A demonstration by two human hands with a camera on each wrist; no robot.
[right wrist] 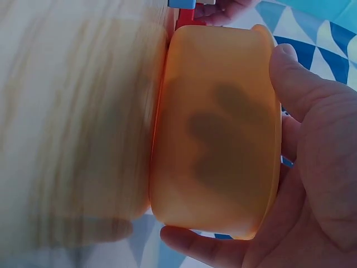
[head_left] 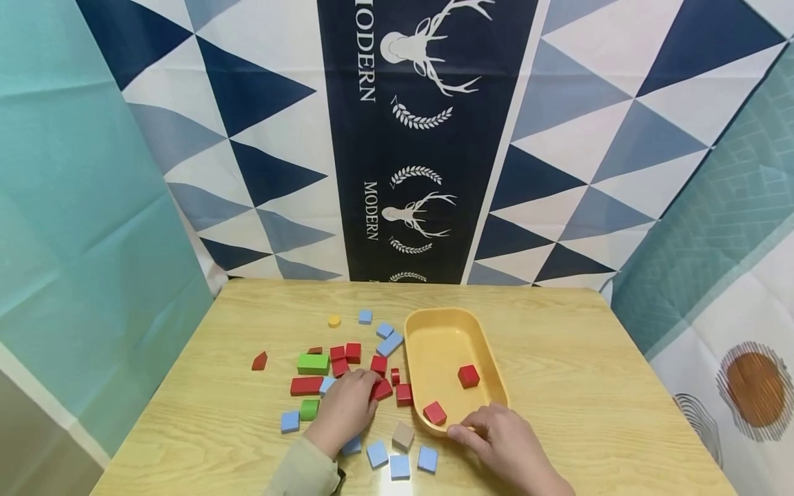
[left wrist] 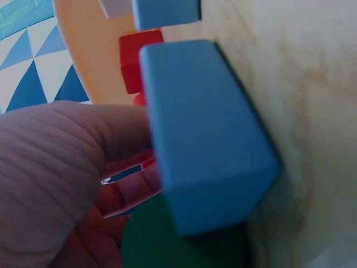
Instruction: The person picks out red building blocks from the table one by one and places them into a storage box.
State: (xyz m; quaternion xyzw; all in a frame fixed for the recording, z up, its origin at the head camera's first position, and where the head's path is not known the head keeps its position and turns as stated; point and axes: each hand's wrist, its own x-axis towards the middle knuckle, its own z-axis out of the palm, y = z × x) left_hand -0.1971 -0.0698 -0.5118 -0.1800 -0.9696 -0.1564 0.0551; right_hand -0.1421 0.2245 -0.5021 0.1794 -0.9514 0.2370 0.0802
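Note:
In the head view my left hand (head_left: 349, 408) reaches into the scattered blocks and holds a red block (head_left: 381, 390) between thumb and fingers. The left wrist view shows the left thumb and fingers (left wrist: 131, 190) behind a large-looking blue block (left wrist: 206, 128), which hides the fingertips. My right hand (head_left: 502, 441) grips the near rim of a yellow plastic tray (head_left: 434, 315), thumb at the rim and fingers along the side, also seen in the right wrist view. Inside the tray lie two red cubes, one near the right wall (head_left: 468, 376) and one at the near left (head_left: 435, 413).
More red blocks (head_left: 307, 386), a green block (head_left: 313, 364), a green curved piece (head_left: 309, 410) and blue blocks (head_left: 400, 467) lie around the left hand. A wooden cube (head_left: 403, 436) stands left of the right hand. A yellow disc (head_left: 334, 321) lies farther back. Patterned cloth hangs behind the table.

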